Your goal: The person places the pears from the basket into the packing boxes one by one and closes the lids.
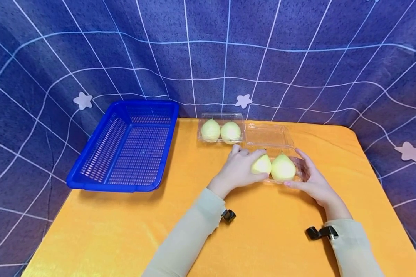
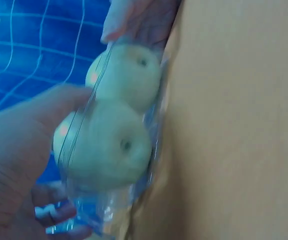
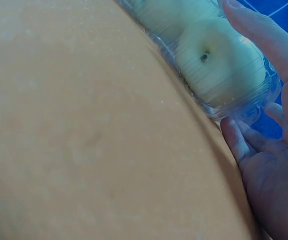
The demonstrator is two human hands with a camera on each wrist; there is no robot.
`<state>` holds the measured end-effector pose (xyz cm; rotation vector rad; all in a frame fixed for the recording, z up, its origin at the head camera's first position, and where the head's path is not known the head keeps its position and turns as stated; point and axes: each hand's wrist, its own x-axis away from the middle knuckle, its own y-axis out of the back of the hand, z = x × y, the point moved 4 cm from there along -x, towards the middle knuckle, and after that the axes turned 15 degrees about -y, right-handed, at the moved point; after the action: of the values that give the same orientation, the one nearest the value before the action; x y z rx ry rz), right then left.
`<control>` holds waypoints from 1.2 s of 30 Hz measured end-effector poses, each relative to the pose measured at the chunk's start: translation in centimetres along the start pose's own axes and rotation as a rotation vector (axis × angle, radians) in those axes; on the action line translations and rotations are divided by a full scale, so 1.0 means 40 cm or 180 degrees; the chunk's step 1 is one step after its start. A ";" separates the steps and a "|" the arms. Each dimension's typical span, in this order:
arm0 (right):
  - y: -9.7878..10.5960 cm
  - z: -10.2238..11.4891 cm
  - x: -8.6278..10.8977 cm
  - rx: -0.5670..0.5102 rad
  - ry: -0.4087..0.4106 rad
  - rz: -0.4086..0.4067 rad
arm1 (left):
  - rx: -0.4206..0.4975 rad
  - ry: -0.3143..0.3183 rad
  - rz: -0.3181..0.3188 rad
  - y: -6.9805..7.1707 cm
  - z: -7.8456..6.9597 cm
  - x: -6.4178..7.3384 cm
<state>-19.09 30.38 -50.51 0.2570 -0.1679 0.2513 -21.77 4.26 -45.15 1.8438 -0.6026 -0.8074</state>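
In front of me a clear plastic clamshell box [image 3: 219, 111] holds two pale yellow-green pears, a left pear [image 1: 261, 165] and a right pear [image 1: 283, 168]. My left hand [image 1: 240, 165] grips the box's left end, its thumb along the near side and fingers round the far side, covering part of the left pear. At the other end my right hand [image 1: 313, 182] holds the box between thumb and fingers, close beside the right pear. Both pears sit side by side, their dimpled ends facing the cameras in the wrist views.
Just behind stands a second clear box [image 1: 242, 130] with two pears [image 1: 210, 130] and its empty lid half [image 1: 267, 135] spread to the right. A blue plastic basket [image 1: 163, 169] is at the left of the orange-covered table [image 1: 124, 227]. A blue gridded cloth [image 1: 208, 57] hangs behind.
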 end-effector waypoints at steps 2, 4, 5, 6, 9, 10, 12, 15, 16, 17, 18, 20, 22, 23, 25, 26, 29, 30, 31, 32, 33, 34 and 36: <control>-0.001 0.001 0.001 -0.0001 -0.0010 0.0006 | 0.0106 -0.0048 0.0015 -0.002 0.013 0.002; -0.001 0.001 0.002 0.0000 -0.0021 0.0008 | 0.0178 -0.0069 0.0008 -0.004 0.022 0.004; -0.001 0.001 0.002 -0.0002 -0.0025 0.0010 | 0.0187 -0.0068 0.0002 -0.007 0.026 0.005; -0.001 0.002 0.002 -0.0002 -0.0029 0.0010 | 0.0174 -0.0066 -0.0003 -0.008 0.029 0.005; -0.001 0.001 0.001 0.0004 -0.0041 0.0009 | 0.0159 -0.0056 -0.0004 -0.010 0.030 0.006; 0.000 0.001 0.001 0.0006 -0.0046 0.0010 | 0.0161 -0.0048 -0.0003 -0.010 0.031 0.006; 0.000 0.001 0.001 0.0012 -0.0064 0.0010 | 0.0173 -0.0022 0.0014 -0.013 0.031 0.007; 0.001 0.001 0.000 0.0018 -0.0080 0.0008 | 0.0221 0.0026 0.0060 -0.018 0.030 0.008; 0.001 0.001 0.000 0.0017 -0.0082 0.0007 | 0.0226 0.0038 0.0077 -0.020 0.029 0.008; 0.002 0.001 0.000 0.0015 -0.0083 0.0008 | 0.0222 0.0044 0.0092 -0.021 0.029 0.008; 0.001 0.001 0.000 0.0016 -0.0076 0.0007 | 0.0216 0.0043 0.0099 -0.022 0.028 0.008; 0.001 0.000 0.000 0.0014 -0.0064 0.0007 | 0.0207 0.0032 0.0097 -0.022 0.027 0.008; 0.000 0.000 -0.001 0.0015 -0.0060 0.0005 | 0.0193 0.0022 0.0089 -0.021 0.026 0.008; 0.000 0.000 -0.002 0.0015 -0.0062 0.0005 | 0.0193 0.0018 0.0082 -0.020 0.025 0.008; 0.000 0.001 -0.003 0.0018 -0.0070 -0.0007 | 0.0208 0.0020 0.0073 -0.019 0.024 0.009; 0.000 0.001 -0.003 0.0021 -0.0077 -0.0009 | 0.0221 0.0028 0.0069 -0.019 0.024 0.009; 0.001 0.002 -0.003 0.0025 -0.0085 -0.0006 | 0.0275 0.0076 0.0027 -0.022 0.022 0.009; 0.001 0.002 -0.002 0.0028 -0.0084 -0.0004 | 0.0299 0.0097 0.0015 -0.024 0.022 0.009; 0.001 0.003 -0.002 0.0028 -0.0087 0.0005 | 0.0314 0.0122 0.0010 -0.027 0.022 0.008; 0.001 0.003 -0.001 0.0030 -0.0084 0.0007 | 0.0334 0.0142 0.0003 -0.029 0.021 0.008; 0.001 0.004 0.000 0.0032 -0.0087 0.0008 | 0.0353 0.0161 -0.0003 -0.031 0.021 0.007; 0.001 0.005 0.001 0.0035 -0.0086 0.0008 | 0.0369 0.0184 -0.0007 -0.034 0.021 0.007; 0.001 0.006 0.002 0.0034 -0.0105 0.0009 | 0.0370 0.0223 0.0003 -0.037 0.021 0.006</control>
<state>-19.07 30.37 -50.28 0.2718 -0.1995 0.2509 -22.17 4.16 -46.80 1.9691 -0.6165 -0.7170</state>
